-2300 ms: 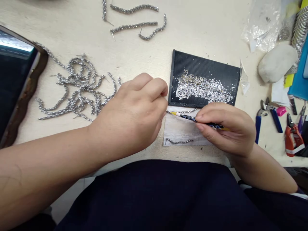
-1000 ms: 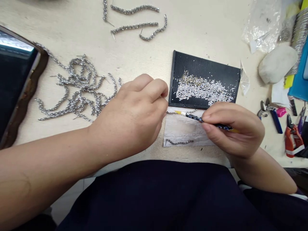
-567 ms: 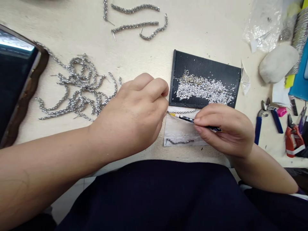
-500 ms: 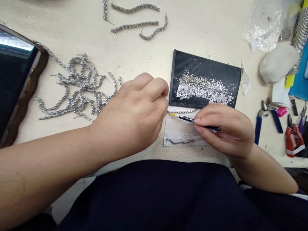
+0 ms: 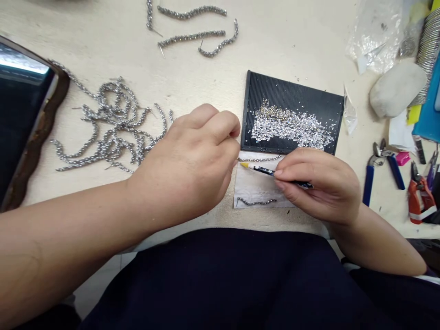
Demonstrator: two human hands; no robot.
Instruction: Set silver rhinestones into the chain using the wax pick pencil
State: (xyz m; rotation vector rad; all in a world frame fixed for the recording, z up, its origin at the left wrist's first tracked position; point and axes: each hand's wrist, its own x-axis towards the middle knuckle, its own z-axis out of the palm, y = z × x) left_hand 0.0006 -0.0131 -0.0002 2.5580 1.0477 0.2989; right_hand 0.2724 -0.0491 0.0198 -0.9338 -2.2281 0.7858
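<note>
My left hand (image 5: 199,156) is closed in a pinch, with its fingertips at the left end of a thin silver beaded strand (image 5: 263,159). The fingertips themselves are mostly hidden behind the knuckles. In my right hand (image 5: 318,183) is a dark patterned pencil (image 5: 263,170), held between thumb and fingers, its yellow tip pointing left just below the strand near my left fingers. Beneath lies a white sheet (image 5: 257,183), with a second short strand (image 5: 256,202) along its lower edge. Directly above is a black ridged tray (image 5: 295,87) holding many loose tiny silver stones (image 5: 292,128).
A heap of silver beaded strands (image 5: 115,123) lies left, beside a dark-screened device (image 5: 24,114). Several finished-looking strands (image 5: 192,12) rest at the back. To the right are a whitish lump (image 5: 398,90), blue-handled pliers (image 5: 369,183), orange-handled cutters (image 5: 417,197) and a plastic bag (image 5: 376,36).
My right hand has shifted slightly left with the pencil, and the tip now sits a little lower, apart from the strand. The left hand stays almost still.
</note>
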